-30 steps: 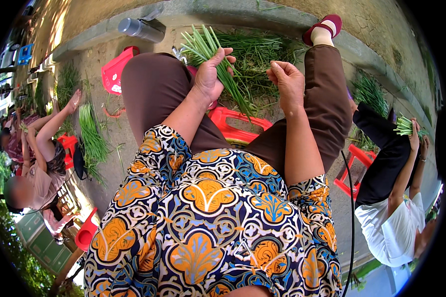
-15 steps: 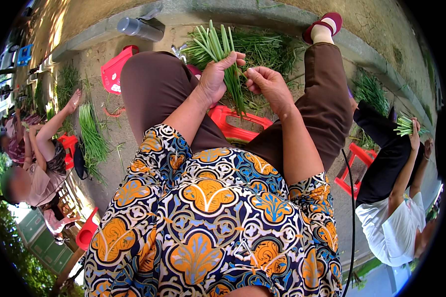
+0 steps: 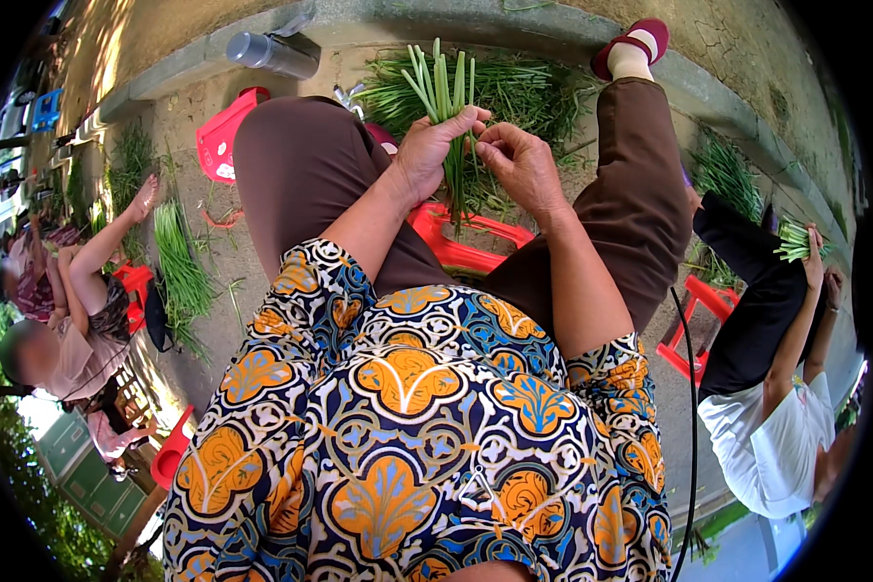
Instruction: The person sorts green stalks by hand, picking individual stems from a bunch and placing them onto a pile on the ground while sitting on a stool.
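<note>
My left hand [image 3: 425, 155] is closed around a bunch of green stalks [image 3: 441, 82], which stands with its paler ends toward the top of the view. My right hand [image 3: 519, 165] touches the bunch's right side, thumb and fingers pinched on what looks like a thin strand. A large heap of loose green stalks [image 3: 524, 107] lies on the pavement beyond my hands, and a red plastic stool [image 3: 470, 242] shows below them between my legs.
Seated people work on the left [image 3: 87, 344] and right [image 3: 761, 427], the right one holding stalks. Another stalk pile [image 3: 179, 262], a red plastic seat [image 3: 221, 141] and a grey bottle [image 3: 272, 53] lie around me. A concrete curb [image 3: 165, 78] arcs across the top; a black cable [image 3: 689, 417] runs at my right.
My right hand has moved left and up from apart to touching the bunch. My left hand has shifted right, and the stalks it holds are now more upright.
</note>
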### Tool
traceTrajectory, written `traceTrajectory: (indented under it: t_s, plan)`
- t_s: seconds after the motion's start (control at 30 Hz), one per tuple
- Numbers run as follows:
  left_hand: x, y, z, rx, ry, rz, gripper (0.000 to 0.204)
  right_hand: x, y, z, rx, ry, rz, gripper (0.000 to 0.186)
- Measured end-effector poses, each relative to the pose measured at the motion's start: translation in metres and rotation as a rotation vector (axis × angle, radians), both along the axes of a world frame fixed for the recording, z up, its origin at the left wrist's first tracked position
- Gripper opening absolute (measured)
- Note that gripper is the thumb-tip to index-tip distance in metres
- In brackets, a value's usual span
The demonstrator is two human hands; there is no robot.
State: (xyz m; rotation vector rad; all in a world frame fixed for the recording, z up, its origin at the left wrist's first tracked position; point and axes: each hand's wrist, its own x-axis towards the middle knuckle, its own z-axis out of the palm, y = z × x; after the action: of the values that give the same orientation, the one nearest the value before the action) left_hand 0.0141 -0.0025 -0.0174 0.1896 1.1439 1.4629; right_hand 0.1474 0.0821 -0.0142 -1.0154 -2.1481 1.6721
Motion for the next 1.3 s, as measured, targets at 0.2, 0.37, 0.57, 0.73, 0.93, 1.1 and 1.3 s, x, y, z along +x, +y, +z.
traceTrajectory:
  t_s: [0.2, 0.37, 0.57, 0.73, 0.93, 1.1, 1.3]
  plan:
    - [0.002, -0.001, 0.001, -0.001, -0.025, 0.001, 0.026, 0.000, -0.002, -0.005, -0.005, 0.059, 0.004, 0.012]
    - [0.000, -0.002, -0.006, 0.049, -0.201, 0.047, 0.026, -0.002, -0.002, -0.006, -0.364, 0.121, -0.037, 0.009]
    - [0.003, 0.001, 0.003, 0.053, -0.293, 0.129, 0.024, -0.003, 0.001, 0.003, -0.764, 0.247, -0.196, 0.005]
    - [-0.019, 0.002, -0.003, 0.077, -0.375, 0.363, 0.016, 0.005, 0.017, -0.011, -0.831, 0.333, -0.424, 0.003]
    - [-0.027, -0.002, -0.006, -0.025, -0.391, 0.555, 0.020, 0.007, 0.024, -0.009, -0.443, 0.192, -0.501, 0.011]
    - [-0.029, -0.004, -0.012, -0.048, -0.329, 0.557, 0.023, 0.010, 0.021, -0.022, 0.395, -0.056, -0.274, 0.026]
    - [-0.012, 0.004, -0.005, -0.038, -0.383, 0.538, 0.024, -0.007, -0.012, -0.012, 0.186, 0.075, 0.139, 0.058]
